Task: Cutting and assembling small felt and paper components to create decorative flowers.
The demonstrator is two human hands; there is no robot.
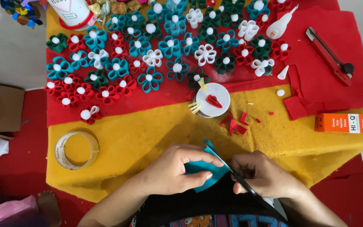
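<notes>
Head view: orange box (348, 123) right, label blurred.

Far edge: I see felt flowers (148, 54) massed across the tabletop (139, 138).
Left edge: tape roll (77, 149).
Right edge: box (348, 123), with cutter (329, 56) behind it.

A single head-worn camera looks steeply down from close above the person's lap, facing forward over the yellow felt sheet (118, 147) and beyond.

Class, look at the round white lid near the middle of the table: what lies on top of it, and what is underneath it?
On the white lid lies a folded red felt piece. Yellowish strips poke out at its left edge; whatever it covers is hidden.
</notes>
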